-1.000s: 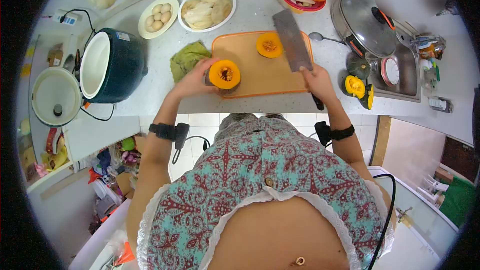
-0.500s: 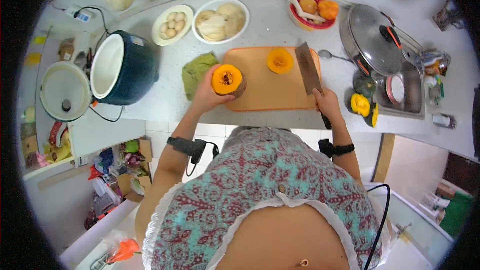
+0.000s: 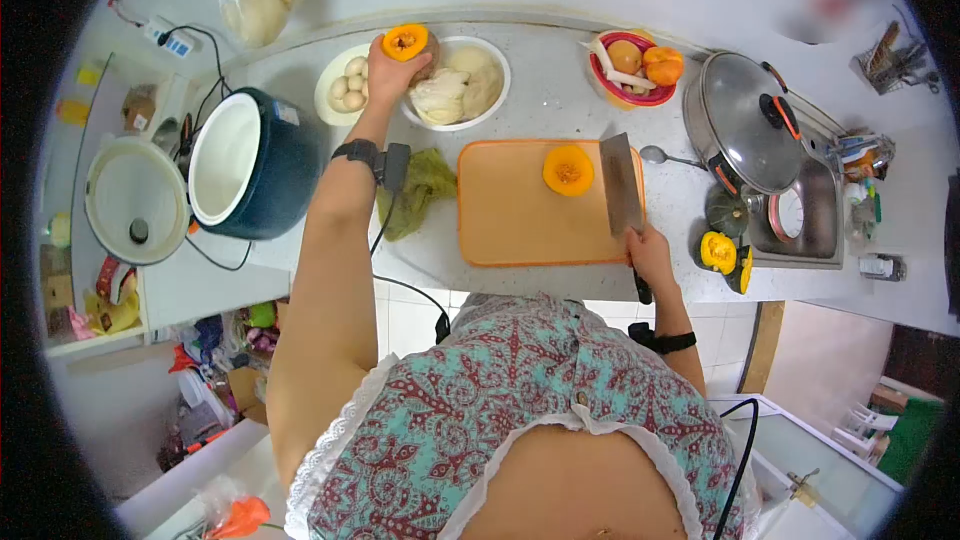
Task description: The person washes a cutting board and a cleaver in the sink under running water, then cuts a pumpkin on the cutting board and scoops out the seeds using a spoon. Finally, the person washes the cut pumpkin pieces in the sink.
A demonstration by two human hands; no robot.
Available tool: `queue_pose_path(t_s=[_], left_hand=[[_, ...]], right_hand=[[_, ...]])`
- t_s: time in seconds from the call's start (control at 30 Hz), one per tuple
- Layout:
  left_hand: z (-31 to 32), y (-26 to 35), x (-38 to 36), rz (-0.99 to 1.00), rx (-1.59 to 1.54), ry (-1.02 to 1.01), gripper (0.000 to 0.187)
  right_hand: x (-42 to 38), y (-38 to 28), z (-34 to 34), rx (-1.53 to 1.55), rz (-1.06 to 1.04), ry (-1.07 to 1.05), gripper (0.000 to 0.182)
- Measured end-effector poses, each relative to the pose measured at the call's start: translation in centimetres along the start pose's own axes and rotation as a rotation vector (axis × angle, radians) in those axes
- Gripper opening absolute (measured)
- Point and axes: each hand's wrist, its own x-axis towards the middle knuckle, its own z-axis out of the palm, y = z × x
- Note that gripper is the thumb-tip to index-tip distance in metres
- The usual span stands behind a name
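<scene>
My left hand (image 3: 391,76) is stretched to the back of the counter, closed around a cut pumpkin half (image 3: 405,42) with its orange inside facing up. It is over the gap between a plate of eggs (image 3: 354,88) and a white bowl (image 3: 507,75) holding pale, dough-like pieces. A round pumpkin slice (image 3: 568,171) lies on the orange-rimmed cutting board (image 3: 520,230). At the board's right edge, my right hand (image 3: 650,254) grips a cleaver (image 3: 622,185) by its dark handle, the wide blade pointing away from me.
A green cloth (image 3: 418,195) lies left of the board. Farther left stands an open dark blue cooker (image 3: 270,165). On the right are a red basket of produce (image 3: 635,95), a spoon (image 3: 670,157), a lidded pan (image 3: 750,120), green squash (image 3: 726,210), cut yellow squash (image 3: 718,252) and the sink (image 3: 800,248).
My left hand has carried the pumpkin half from the board's left edge to the back left, beside the bowl. My right hand still holds the cleaver at the board's right edge. The view has shifted.
</scene>
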Motion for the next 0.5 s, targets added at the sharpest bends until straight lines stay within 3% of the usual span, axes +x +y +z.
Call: queue_pose_path(t_s=[0.07,0.13,0.23,0.27,0.33,0.37,0.43,0.5], left_hand=[[0.7,0.6,0.7,-0.013,-0.014,0.001,0.092],[0.3,4.3,0.0,-0.009,-0.051,-0.018,0.094],[1.1,5.7,-0.3,0.073,-0.13,-0.062,0.095],[1.4,6.1,-0.9,-0.014,-0.139,-0.08,0.096],[1.6,7.4,-1.6,0.038,-0.09,-0.09,0.099],[1.4,8.4,-2.2,0.028,-0.074,-0.067,0.099],[0.6,10.1,-3.2,0.039,-0.072,-0.116,0.101],[0.0,10.1,-3.4,0.051,-0.069,-0.111,0.102]], right_hand=[[-0.2,0.3,0.1,0.057,0.085,-0.016,0.027],[0.4,2.9,1.1,0.038,-0.02,0.024,0.029],[0.4,3.5,1.0,-0.029,0.021,-0.023,0.035],[0.3,3.1,1.2,-0.027,0.006,-0.042,0.035],[-0.4,2.3,1.2,-0.091,-0.151,0.137,0.04],[-0.5,1.9,1.3,-0.09,-0.174,0.118,0.04],[-0.6,1.1,1.2,-0.077,0.004,0.068,0.045],[-0.9,0.3,1.1,-0.083,0.013,0.045,0.046]])
